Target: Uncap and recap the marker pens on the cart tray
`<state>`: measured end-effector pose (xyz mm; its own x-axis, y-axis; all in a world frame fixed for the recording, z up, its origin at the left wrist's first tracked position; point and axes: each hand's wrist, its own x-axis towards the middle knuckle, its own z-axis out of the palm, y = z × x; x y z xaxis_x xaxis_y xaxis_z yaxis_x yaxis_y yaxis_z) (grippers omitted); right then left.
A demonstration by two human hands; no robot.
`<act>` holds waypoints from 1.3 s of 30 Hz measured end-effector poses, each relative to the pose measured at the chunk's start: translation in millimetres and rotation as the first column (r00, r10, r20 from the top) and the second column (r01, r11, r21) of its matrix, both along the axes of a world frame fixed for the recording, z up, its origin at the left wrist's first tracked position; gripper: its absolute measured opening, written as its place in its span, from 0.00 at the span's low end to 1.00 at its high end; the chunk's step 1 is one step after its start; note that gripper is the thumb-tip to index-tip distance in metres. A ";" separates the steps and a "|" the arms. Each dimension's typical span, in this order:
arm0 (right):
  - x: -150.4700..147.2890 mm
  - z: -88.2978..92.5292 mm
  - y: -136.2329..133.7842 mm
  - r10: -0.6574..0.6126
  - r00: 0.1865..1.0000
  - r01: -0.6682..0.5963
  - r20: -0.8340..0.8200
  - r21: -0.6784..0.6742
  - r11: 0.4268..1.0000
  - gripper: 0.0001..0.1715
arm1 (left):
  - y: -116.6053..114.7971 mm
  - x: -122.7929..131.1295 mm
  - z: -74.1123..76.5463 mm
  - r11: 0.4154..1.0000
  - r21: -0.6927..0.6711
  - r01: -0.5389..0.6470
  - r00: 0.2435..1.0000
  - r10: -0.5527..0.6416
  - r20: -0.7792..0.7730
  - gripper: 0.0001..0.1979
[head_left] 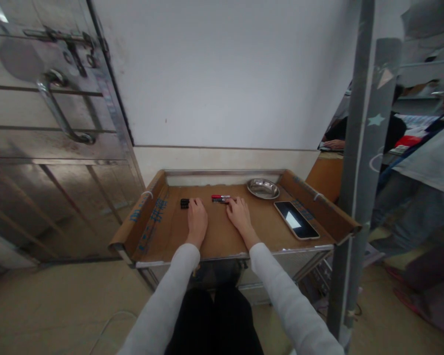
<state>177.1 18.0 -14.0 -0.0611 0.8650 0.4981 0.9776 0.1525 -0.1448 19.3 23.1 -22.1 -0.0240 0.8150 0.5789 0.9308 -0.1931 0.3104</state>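
Note:
My left hand [197, 219] rests palm down on a cardboard-lined tray top [214, 241], fingers stretched forward and loosely together. Its fingertips lie beside some short black pieces [185, 203], lined up in a small group; their kind is too small to make out. To the right, my right hand [240, 215] also lies palm down with fingers extended. Its fingertips are at the right end of a few slim pens, a red pen [219, 196] and darker pens [218, 200] below it. The fingers partly cover the pen ends. Neither hand visibly lifts anything.
A round steel dish [263, 188] sits at the back right, with a smartphone [296, 220] in front of it. Raised cardboard sides [318, 207] edge the tray top. A metal post [362, 162] stands close on the right, with people [422, 172] beyond. A metal door [52, 148] is at left.

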 end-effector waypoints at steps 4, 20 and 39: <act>0.2 0.0 4.4 -0.011 1.000 0.011 0.010 -0.012 1.000 0.11 | 3.1 14.1 5.8 0.989 -0.019 0.145 0.980 -0.147 -0.133 0.11; -1.7 3.1 15.4 0.155 0.986 -0.159 -0.062 -0.071 0.985 0.09 | 28.6 19.6 1.0 0.918 -0.127 0.375 0.926 -0.378 -0.003 0.04; 25.9 2.0 0.6 -0.158 0.946 0.155 -0.282 -0.035 0.987 0.12 | 22.2 20.8 4.8 0.882 -0.107 0.459 0.861 -0.471 -0.190 0.17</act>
